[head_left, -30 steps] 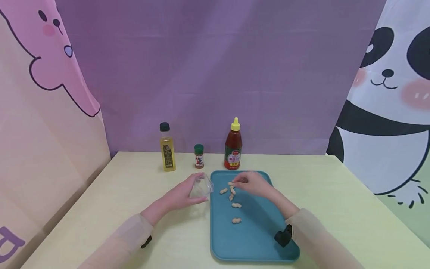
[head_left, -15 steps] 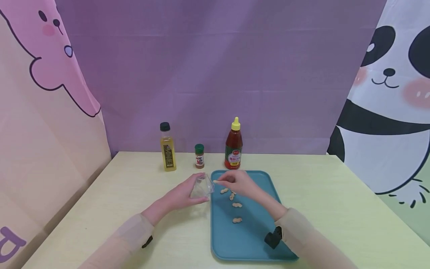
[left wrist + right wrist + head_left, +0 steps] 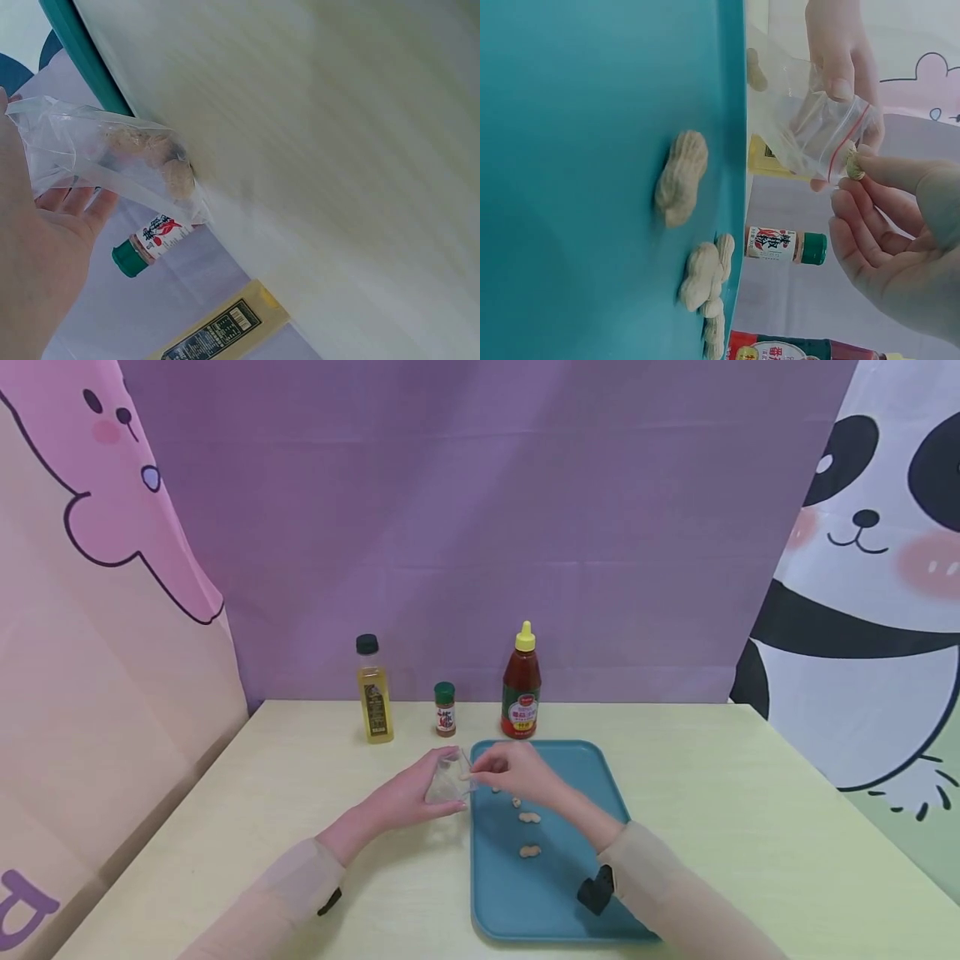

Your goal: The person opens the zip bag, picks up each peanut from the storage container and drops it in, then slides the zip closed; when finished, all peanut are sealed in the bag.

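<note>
The right grip (image 3: 521,771) pinched a peanut (image 3: 853,163) at the mouth of the clear bag (image 3: 447,779), which the left grip (image 3: 409,790) held by the tray (image 3: 525,906). I reckoned the limp plastic could fold inward, knocking the peanut loose.

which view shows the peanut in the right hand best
The right wrist view: the peanut appears close up, pinched by the right hand at the bag. The head view shows only a tiny pale bit; the left wrist view doesn't show it.
</note>
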Action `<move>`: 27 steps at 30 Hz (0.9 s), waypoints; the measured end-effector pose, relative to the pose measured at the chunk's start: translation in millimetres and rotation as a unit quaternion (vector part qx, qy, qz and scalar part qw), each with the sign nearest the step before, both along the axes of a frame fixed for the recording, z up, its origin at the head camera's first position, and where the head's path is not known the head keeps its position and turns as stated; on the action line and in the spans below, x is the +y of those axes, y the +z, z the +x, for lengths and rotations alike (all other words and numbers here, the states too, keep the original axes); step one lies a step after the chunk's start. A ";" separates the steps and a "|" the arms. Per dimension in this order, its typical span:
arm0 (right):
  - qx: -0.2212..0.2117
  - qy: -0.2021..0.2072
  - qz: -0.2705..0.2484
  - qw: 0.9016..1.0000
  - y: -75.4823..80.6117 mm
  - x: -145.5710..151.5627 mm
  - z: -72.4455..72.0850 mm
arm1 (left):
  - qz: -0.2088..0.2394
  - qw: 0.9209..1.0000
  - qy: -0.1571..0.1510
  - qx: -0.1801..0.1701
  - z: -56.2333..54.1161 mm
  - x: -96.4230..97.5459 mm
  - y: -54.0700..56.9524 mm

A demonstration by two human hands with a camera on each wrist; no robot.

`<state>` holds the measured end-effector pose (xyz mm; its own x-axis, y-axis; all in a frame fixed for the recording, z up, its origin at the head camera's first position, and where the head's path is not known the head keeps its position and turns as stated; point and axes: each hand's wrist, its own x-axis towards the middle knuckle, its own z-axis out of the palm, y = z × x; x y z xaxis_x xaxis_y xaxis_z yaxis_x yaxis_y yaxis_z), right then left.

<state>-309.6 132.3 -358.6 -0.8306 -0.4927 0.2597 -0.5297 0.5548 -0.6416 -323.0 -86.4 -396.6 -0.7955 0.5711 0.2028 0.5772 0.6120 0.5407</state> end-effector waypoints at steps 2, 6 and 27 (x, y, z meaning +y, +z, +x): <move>0.001 -0.003 0.000 1.000 -0.9 -0.6 0.6 | 0.005 1.000 -0.004 0.003 0.7 -0.3 -0.2; 0.005 -0.010 0.003 1.000 -1.8 -0.8 2.0 | 0.009 1.000 -0.005 0.002 1.4 -0.7 -0.7; 0.011 -0.031 -0.017 0.999 1.3 18.1 -11.5 | -0.003 1.000 0.007 0.017 -1.3 -0.6 -2.6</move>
<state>-321.1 150.4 -357.4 -0.8525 -0.4318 0.2946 -0.5102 0.5646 -0.6488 -324.4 -87.0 -399.2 -0.7965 0.5606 0.2265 0.5858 0.6231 0.5182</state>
